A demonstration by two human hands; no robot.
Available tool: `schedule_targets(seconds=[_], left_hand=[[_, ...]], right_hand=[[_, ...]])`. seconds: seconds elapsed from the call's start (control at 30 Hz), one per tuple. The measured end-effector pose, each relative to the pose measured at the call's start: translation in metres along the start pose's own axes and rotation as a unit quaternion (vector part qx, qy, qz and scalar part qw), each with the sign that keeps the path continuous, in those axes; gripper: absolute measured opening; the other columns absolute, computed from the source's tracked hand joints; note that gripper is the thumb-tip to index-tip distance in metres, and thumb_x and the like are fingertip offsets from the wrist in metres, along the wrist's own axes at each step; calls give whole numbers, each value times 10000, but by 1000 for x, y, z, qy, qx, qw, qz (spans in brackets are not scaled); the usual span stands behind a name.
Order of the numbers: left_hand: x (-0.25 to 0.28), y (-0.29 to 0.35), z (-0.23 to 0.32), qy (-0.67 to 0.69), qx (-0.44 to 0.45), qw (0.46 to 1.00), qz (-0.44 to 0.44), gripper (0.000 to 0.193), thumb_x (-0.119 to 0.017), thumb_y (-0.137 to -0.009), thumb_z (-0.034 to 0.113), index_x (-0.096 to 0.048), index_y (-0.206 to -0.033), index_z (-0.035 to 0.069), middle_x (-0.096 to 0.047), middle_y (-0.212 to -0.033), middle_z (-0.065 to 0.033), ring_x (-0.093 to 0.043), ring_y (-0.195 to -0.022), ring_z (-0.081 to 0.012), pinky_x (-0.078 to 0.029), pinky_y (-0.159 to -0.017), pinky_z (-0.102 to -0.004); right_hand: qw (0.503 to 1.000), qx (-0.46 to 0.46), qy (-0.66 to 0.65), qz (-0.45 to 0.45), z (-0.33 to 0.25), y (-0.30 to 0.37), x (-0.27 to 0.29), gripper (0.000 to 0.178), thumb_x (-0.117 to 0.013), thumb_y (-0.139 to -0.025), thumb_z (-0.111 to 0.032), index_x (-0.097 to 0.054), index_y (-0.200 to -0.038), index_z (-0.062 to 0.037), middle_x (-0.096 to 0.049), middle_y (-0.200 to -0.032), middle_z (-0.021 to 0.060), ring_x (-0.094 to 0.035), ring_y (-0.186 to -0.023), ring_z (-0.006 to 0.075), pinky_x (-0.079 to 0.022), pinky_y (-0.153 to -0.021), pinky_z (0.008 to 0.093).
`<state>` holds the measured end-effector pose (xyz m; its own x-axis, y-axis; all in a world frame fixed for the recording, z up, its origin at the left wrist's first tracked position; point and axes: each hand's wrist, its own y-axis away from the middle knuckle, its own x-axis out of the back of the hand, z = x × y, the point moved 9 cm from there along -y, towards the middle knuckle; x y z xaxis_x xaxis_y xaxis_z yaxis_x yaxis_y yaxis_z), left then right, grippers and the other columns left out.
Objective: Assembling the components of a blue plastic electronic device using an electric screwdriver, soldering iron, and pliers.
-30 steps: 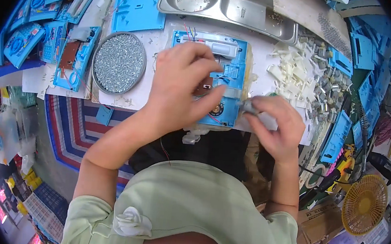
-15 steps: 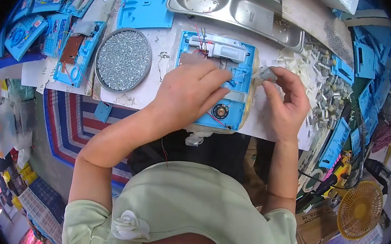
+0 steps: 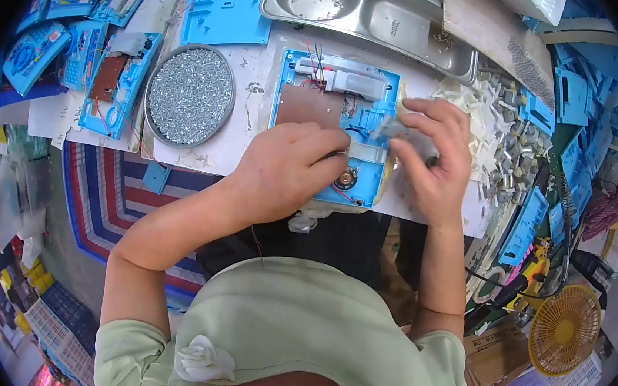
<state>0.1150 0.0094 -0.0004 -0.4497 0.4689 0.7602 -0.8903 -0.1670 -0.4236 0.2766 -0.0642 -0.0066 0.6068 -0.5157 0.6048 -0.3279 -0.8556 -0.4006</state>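
Observation:
In front of me lies a blue plastic case (image 3: 389,96) with a brown circuit board (image 3: 310,107), wires and a round black speaker (image 3: 346,177). My left hand (image 3: 289,163) rests over its lower left part, fingers curled together near a pale grey strip (image 3: 367,152); what the fingertips hold, if anything, is hidden. My right hand (image 3: 438,150) is at the case's right side, thumb and fingers bent around a gap. A small grey part (image 3: 386,129), smeared by motion, shows at its fingertips over the case's edge. Something small and dark shows near the palm.
A round tray (image 3: 190,96) full of screws stands to the left. Behind the case is a steel compartment tray (image 3: 396,26). Small motors (image 3: 510,149) are heaped at the right, and blue cases (image 3: 36,55) are stacked at far left. A yellow fan (image 3: 565,329) stands lower right.
My right hand has moved left toward the case with the small grey part. My left hand has drawn back and down, uncovering more of the brown board. The view has shifted slightly.

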Motion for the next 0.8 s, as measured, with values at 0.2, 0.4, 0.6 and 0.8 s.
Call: schedule_targets(seconds=[0.2,0.4,0.6,0.8], left_hand=[[0,4,-5,52,25,998,-4,285,-781,-750,57,-694,-1021,47,-664,-1076,-96,-652,-835,-272,-534,-687,-368],[37,13,-52,137,214,960,120,267,-790,-781,89,-700,-1030,51,-627,-1113,-123,-636,-973,-285,-515,-834,-390],[34,-5,-71,42,180,966,178,216,-810,-761,72,-731,-962,67,-647,-932,-55,-615,-902,-248,-461,-827,-377],[36,20,-42,-67,90,978,177,227,-796,-677,103,-746,-890,163,-642,-956,24,-592,-892,-195,-375,-863,-393]], right_hand=[[997,20,69,-41,-3,-12,-22,296,-855,-719,-155,-752,-996,-128,-663,-1235,58,-478,-1172,351,-417,-1003,456],[990,4,113,-83,-8,-18,-21,265,-848,-731,-167,-763,-978,-120,-631,-1286,87,-459,-1193,395,-399,-1032,488],[985,3,143,-93,-18,-23,-16,276,-845,-739,-166,-767,-1001,-123,-628,-1276,84,-464,-1203,377,-407,-1043,474],[985,91,132,-69,-50,-35,-29,292,-830,-711,-112,-767,-996,-126,-648,-1233,73,-502,-1197,361,-451,-986,471]])
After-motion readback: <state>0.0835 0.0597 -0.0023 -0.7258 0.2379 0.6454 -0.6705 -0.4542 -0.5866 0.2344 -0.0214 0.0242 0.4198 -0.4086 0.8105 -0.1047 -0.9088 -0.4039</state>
